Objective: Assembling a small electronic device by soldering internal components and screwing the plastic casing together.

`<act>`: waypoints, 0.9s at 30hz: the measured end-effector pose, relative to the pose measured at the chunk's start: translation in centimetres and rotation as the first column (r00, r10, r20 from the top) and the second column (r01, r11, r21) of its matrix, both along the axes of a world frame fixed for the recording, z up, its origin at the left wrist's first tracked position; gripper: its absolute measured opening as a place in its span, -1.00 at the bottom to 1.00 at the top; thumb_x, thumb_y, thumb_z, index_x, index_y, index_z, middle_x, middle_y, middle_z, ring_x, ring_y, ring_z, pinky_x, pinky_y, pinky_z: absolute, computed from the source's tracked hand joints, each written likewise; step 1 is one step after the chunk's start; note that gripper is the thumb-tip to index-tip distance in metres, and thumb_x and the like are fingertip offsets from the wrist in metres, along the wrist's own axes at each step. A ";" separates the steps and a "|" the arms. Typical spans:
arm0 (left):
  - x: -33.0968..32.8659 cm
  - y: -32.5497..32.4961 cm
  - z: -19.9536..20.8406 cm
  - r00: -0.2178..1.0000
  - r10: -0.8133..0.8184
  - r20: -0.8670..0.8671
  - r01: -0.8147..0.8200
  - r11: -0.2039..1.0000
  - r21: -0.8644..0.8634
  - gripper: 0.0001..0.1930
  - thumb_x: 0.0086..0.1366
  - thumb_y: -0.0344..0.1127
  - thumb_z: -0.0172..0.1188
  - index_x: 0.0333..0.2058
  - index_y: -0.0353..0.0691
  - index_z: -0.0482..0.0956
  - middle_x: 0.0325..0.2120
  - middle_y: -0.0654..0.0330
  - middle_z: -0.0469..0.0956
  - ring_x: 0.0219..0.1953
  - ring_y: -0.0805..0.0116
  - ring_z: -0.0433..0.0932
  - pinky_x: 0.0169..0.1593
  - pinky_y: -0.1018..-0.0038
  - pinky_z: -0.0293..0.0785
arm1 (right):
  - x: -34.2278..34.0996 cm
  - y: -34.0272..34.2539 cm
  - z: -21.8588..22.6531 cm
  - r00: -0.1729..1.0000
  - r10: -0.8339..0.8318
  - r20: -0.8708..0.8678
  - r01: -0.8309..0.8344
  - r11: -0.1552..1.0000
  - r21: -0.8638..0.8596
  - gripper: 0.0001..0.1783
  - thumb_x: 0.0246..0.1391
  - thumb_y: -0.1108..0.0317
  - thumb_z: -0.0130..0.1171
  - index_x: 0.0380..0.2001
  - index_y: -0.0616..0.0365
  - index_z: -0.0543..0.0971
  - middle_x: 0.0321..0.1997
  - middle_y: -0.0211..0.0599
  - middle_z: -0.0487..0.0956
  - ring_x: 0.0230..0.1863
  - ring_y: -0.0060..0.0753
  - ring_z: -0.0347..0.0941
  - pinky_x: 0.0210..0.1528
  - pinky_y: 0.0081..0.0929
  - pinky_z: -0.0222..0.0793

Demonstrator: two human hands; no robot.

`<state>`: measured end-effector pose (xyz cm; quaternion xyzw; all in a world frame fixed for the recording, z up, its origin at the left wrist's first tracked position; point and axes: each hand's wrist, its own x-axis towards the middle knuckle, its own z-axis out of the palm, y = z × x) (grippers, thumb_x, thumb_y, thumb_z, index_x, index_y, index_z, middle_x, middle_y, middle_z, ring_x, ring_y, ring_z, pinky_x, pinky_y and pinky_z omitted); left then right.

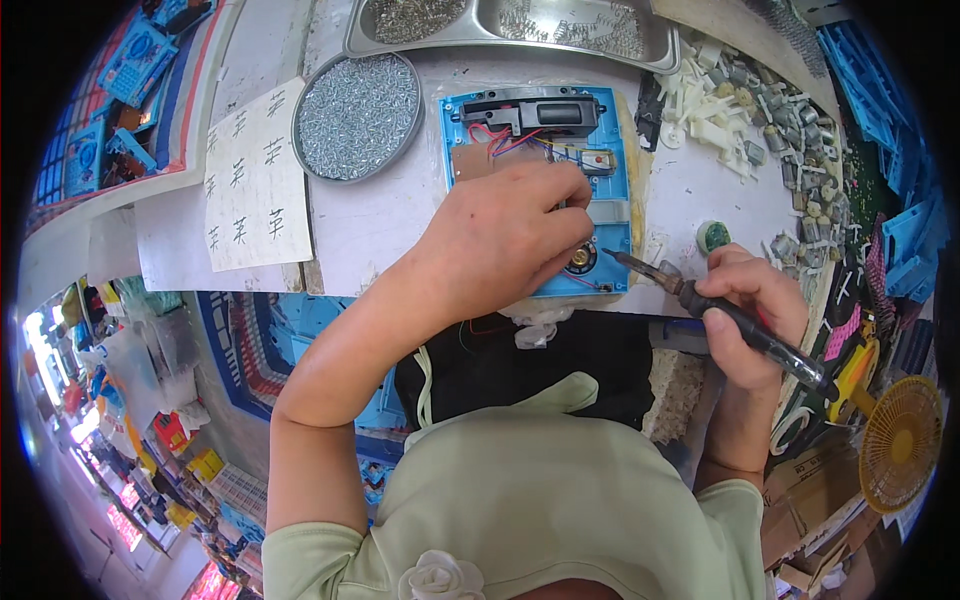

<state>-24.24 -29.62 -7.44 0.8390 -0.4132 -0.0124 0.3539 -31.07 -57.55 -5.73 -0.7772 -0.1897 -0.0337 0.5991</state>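
Soldering iron (690, 297) at an open blue plastic housing (620, 230) on the counter (400, 220).
The right hand (750, 310) has its grip closed round the iron, tip just beside the housing's small speaker (580, 258); the left hand (510, 235) bends over the housing, its grip's contents hidden. Farther left, a paper sheet (255, 180) bears rows of dark handwritten characters; beyond stand a dish (298, 145) of screws (357, 118) and a metal tray (510, 43).
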 end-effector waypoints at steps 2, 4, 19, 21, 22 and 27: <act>0.0 0.0 0.0 1.000 0.002 -0.001 -0.002 1.000 -0.001 -0.79 0.04 -0.48 0.41 -0.33 -0.15 0.61 -0.27 0.24 0.54 -0.22 0.15 0.59 -0.24 0.30 0.56 | 0.2 0.3 -0.2 1.000 0.015 -0.012 -0.015 1.000 -0.004 -0.74 -0.08 0.41 0.32 -0.28 0.29 0.64 -0.63 -0.43 0.37 -0.60 -0.47 0.28 -0.48 -0.49 0.16; 0.0 0.0 0.0 1.000 0.003 -0.001 -0.003 1.000 -0.002 -0.79 0.04 -0.48 0.42 -0.33 -0.15 0.61 -0.27 0.24 0.54 -0.22 0.15 0.59 -0.25 0.30 0.55 | 0.3 0.5 -0.2 0.999 0.025 -0.022 -0.025 1.000 -0.016 -0.74 -0.08 0.41 0.33 -0.28 0.28 0.64 -0.63 -0.43 0.37 -0.61 -0.48 0.27 -0.49 -0.49 0.15; 0.1 0.0 0.0 1.000 -0.010 0.011 0.010 1.000 0.002 -0.80 0.06 -0.44 0.42 -0.32 -0.13 0.63 -0.28 0.25 0.54 -0.24 0.16 0.58 -0.27 0.30 0.54 | 0.6 0.7 -0.2 0.999 0.033 -0.009 -0.033 0.999 -0.038 -0.74 -0.11 0.40 0.33 -0.29 0.27 0.65 -0.65 -0.44 0.38 -0.62 -0.48 0.27 -0.49 -0.47 0.15; 0.1 0.0 0.0 1.000 -0.011 0.011 0.011 1.000 0.000 -0.81 0.06 -0.44 0.42 -0.32 -0.13 0.63 -0.28 0.25 0.54 -0.24 0.16 0.59 -0.27 0.30 0.54 | 0.6 0.6 -0.2 1.000 0.029 -0.006 -0.030 0.999 -0.035 -0.74 -0.10 0.40 0.33 -0.29 0.27 0.65 -0.64 -0.44 0.38 -0.62 -0.48 0.26 -0.49 -0.47 0.13; 0.1 0.0 0.0 1.000 -0.010 0.008 0.010 1.000 -0.001 -0.81 0.06 -0.44 0.42 -0.32 -0.12 0.63 -0.28 0.25 0.54 -0.24 0.16 0.59 -0.27 0.30 0.54 | 0.5 0.5 -0.2 1.000 0.027 -0.005 -0.027 0.999 -0.031 -0.74 -0.10 0.40 0.33 -0.28 0.27 0.65 -0.64 -0.44 0.38 -0.61 -0.48 0.26 -0.49 -0.47 0.13; 0.1 0.0 -0.1 1.000 -0.005 0.005 0.005 1.000 -0.011 -0.81 0.06 -0.44 0.41 -0.32 -0.12 0.63 -0.28 0.24 0.54 -0.24 0.16 0.59 -0.27 0.29 0.55 | 0.4 0.1 0.0 1.000 0.013 0.018 -0.013 1.000 -0.016 -0.73 -0.10 0.41 0.32 -0.28 0.29 0.64 -0.66 -0.44 0.34 -0.60 -0.44 0.26 -0.47 -0.45 0.15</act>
